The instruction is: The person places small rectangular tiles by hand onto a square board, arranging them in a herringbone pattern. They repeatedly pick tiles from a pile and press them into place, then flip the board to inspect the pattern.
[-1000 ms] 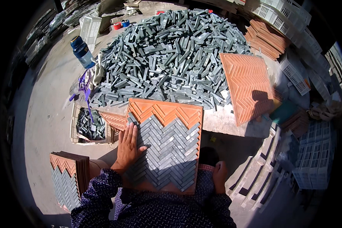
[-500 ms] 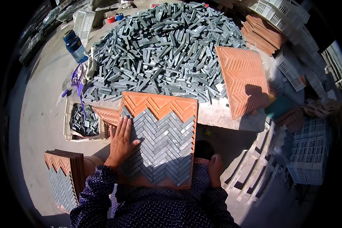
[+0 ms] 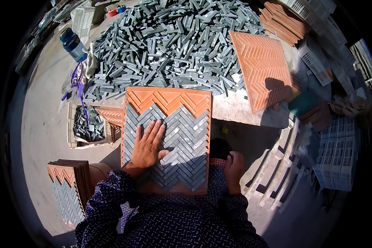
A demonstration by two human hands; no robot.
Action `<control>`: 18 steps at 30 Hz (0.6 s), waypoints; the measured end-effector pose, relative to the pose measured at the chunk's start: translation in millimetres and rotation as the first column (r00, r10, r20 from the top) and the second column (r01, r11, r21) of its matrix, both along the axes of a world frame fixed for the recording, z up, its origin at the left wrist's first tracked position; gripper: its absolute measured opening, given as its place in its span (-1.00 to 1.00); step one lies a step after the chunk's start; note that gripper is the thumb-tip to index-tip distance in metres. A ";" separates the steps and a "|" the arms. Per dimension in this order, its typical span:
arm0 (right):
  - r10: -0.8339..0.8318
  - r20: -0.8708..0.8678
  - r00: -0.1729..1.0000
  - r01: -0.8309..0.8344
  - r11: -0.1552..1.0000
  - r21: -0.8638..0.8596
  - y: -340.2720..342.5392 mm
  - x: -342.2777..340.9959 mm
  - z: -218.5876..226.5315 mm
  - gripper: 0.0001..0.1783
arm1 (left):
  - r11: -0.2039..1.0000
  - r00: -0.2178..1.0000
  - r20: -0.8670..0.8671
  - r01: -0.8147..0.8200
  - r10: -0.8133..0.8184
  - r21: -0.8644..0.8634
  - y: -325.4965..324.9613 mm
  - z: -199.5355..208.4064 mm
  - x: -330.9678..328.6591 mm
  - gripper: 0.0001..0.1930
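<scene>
An orange herringbone-ribbed tray (image 3: 168, 94) rests on my lap, most of it filled with grey stone strips (image 3: 186, 142) in a zigzag pattern. Its ribs show bare along the top edge. My left hand (image 3: 146, 146) lies flat on the strips left of the middle, fingers stretched out. To the right of the tray, my right hand (image 3: 234, 165) has curled fingers beside a dark round shape (image 3: 220, 149). What it holds, if anything, I cannot make out.
Beyond the tray is a heap of loose grey strips (image 3: 169, 49) on a table. Another orange tray (image 3: 262, 70) leans at its right. A crate of strips (image 3: 89, 126) and a stack of trays (image 3: 68, 190) stand left. Pallet slats (image 3: 272, 165) and white crates (image 3: 336, 153) are right.
My left hand has slid from the tray's left edge inward onto the strips. My right hand has risen a little. The whole view has shifted, so the heap and tray appear higher.
</scene>
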State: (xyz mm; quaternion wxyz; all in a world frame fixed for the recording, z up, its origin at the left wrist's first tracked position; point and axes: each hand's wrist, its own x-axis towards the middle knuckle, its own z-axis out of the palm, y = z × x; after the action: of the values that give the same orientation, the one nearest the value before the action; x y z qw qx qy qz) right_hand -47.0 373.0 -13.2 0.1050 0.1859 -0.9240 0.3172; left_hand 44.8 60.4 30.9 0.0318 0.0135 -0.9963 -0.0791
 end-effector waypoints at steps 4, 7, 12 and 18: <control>0.234 0.555 0.799 0.045 0.896 -0.442 -25.8 13.2 24.5 -0.70 | 0.996 0.993 0.067 0.094 -0.094 0.012 12.6 -2.0 20.8 -0.12; 0.355 0.675 0.647 0.145 0.812 -0.566 -32.3 21.9 8.4 -0.62 | 0.991 0.990 0.063 0.124 -0.127 0.052 23.2 -3.9 36.3 -0.15; 0.441 0.825 0.354 0.449 0.694 -0.564 -39.7 35.2 -31.5 -0.41 | 0.967 0.972 0.149 0.148 -0.180 0.207 35.1 8.4 77.5 -0.25; 0.337 0.905 0.260 0.389 0.821 -0.418 -37.0 37.9 -8.2 -0.39 | 0.585 0.969 0.179 -0.046 -0.173 0.810 50.5 44.8 149.7 -0.55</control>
State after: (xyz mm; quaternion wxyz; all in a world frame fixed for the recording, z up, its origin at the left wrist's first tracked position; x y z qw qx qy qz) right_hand -9.1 336.0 -21.5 -0.4236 -0.1037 -0.6518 0.6204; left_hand 194.5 110.9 75.7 -0.1006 0.0000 -0.8471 -0.5219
